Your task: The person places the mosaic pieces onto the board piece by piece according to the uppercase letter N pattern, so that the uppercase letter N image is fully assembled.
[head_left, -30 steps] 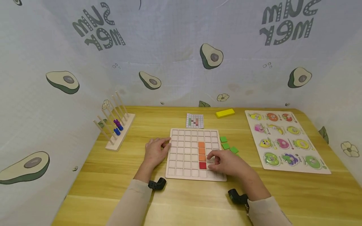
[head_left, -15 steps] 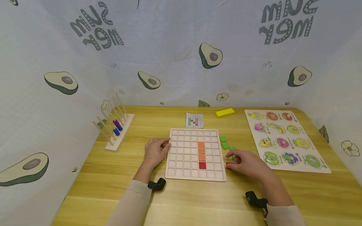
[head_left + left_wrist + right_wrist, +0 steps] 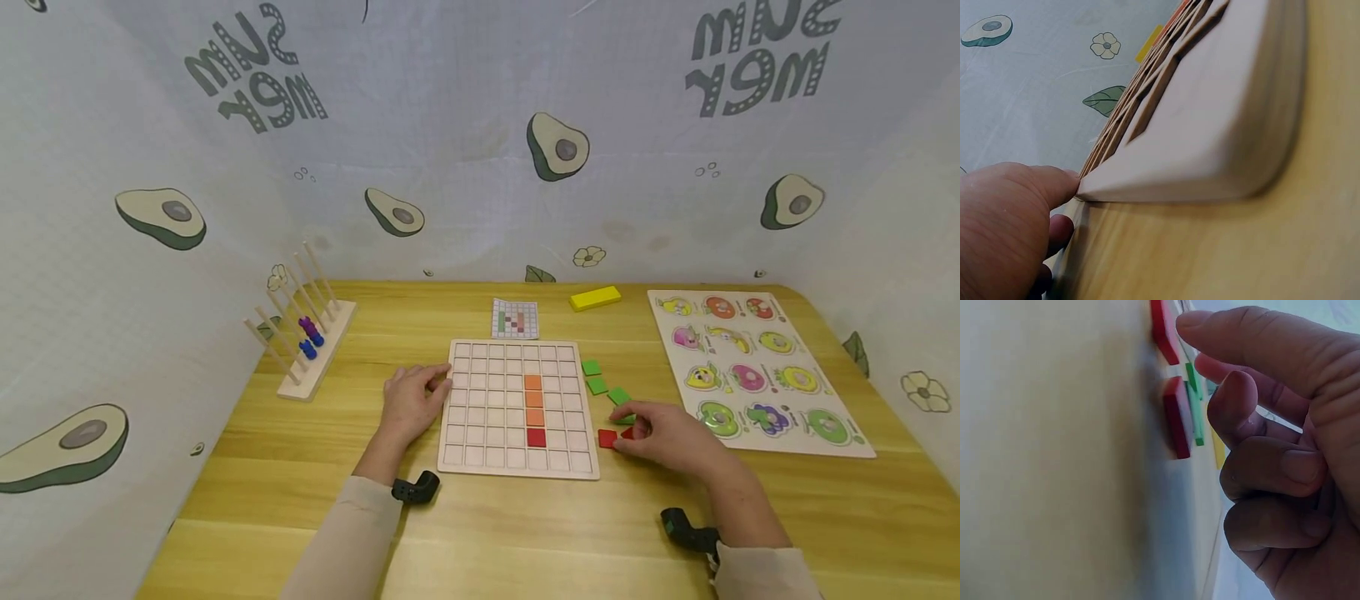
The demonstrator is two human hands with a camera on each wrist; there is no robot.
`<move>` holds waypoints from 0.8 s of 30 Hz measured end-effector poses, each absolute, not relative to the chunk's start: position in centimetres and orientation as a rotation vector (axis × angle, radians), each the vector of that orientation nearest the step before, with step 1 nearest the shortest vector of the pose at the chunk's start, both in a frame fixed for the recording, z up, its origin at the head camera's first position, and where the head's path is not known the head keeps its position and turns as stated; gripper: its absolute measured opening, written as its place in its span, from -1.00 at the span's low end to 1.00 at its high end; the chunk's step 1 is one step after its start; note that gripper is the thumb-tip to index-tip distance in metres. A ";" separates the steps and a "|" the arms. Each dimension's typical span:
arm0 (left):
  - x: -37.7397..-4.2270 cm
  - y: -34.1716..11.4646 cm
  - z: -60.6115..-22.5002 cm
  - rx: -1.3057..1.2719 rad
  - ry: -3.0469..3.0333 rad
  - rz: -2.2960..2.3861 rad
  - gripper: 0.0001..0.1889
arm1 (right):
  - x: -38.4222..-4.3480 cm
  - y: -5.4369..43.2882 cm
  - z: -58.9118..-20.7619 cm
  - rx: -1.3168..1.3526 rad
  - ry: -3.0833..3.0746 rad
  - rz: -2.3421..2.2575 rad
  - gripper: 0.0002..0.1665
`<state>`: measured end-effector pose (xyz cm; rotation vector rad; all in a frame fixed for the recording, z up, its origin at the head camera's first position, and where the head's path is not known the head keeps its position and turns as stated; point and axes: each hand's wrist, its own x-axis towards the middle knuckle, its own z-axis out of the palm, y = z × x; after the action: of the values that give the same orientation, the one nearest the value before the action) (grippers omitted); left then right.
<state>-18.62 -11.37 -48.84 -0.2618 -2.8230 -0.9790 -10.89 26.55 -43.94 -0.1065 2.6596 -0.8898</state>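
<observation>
Red tiles (image 3: 607, 437) lay on the wooden table (image 3: 300, 500), just right of the grid board (image 3: 480, 454). Your right hand (image 3: 667, 437) hovered over them, fingers loosely curled, gripping nothing. Your left hand (image 3: 411, 402) rested flat, touching the board's left edge. The tiles looked thin, rigid, smooth and light; pinching opposite edges should suit them.

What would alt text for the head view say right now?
A person's right hand reaches over loose red tiles on a wooden table, just right of a white grid board, while the left hand rests on the board's left edge. The board holds a column of three orange tiles above one red.
</observation>
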 end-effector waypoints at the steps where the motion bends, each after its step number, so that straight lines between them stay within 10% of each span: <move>1: -18.6 -11.4 -48.8 -0.262 -2.825 -0.979 -0.66 | -10.8 26.5 -44.0 -0.101 2.649 -0.898 -0.61; 24: -18.6 -11.3 -49.1 -0.244 -2.828 -0.999 -0.67 | -10.5 25.9 -43.7 -0.124 2.660 -0.910 -0.72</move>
<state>-18.61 -11.34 -49.08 -0.2443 -2.8282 -0.9993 -10.54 25.89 -43.73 -0.1244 2.6599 -0.9103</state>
